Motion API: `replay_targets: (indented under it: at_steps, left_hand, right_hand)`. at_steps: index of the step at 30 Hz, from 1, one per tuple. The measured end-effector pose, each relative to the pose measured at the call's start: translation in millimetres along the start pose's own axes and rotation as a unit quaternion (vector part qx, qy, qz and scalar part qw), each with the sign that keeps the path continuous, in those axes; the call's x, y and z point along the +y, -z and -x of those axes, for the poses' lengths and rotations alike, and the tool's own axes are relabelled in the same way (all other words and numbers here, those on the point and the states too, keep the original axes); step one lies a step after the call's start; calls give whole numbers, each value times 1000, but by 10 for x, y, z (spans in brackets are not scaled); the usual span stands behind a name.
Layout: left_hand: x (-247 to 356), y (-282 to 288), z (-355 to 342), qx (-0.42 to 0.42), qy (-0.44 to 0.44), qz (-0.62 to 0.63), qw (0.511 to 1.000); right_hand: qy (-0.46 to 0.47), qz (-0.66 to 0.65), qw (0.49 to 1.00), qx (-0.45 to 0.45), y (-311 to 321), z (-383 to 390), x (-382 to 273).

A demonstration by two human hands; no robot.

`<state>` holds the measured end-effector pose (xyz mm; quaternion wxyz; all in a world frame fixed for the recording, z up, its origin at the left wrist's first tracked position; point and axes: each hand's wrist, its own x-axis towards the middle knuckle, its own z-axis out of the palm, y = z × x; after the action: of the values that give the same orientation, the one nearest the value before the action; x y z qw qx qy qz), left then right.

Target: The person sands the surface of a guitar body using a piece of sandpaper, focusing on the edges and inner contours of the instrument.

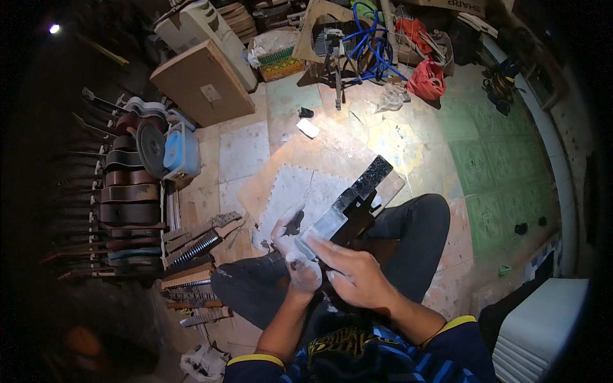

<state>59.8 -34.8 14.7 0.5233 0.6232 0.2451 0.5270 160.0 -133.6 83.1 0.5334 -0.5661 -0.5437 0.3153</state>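
Dusty black block [332,217] in the left hand [305,273]

Head view: Floor tiles [504,169] spread beyond the wooden board's [338,145] far edge; the right knee [426,220] bounds the near right. The block, above the board, slants from near-left to far-right along its length. Left fingers grasp its near end; the right hand's [363,276] index finger lies extended against it, others curled, their grip impossible to tell.

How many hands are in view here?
2: the left hand at the near end of the black-and-grey piece, and the right hand touching that end from the right.
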Motion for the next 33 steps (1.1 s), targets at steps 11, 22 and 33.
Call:
replay_targets:
  at_steps: [11, 22, 33]
  left_hand:
    - [122, -148, 145, 29, 52, 36, 998]
    - [-129, -25, 203, 51, 146, 32, 987]
    - [124, -83, 65, 26, 21, -79, 996]
  right_hand:
    - [-4, 19, 1000, -13, 127, 80, 483]
    - [-110, -63, 990, -63, 153, 32, -32]
    - [-96, 92, 991, -6, 127, 9, 384]
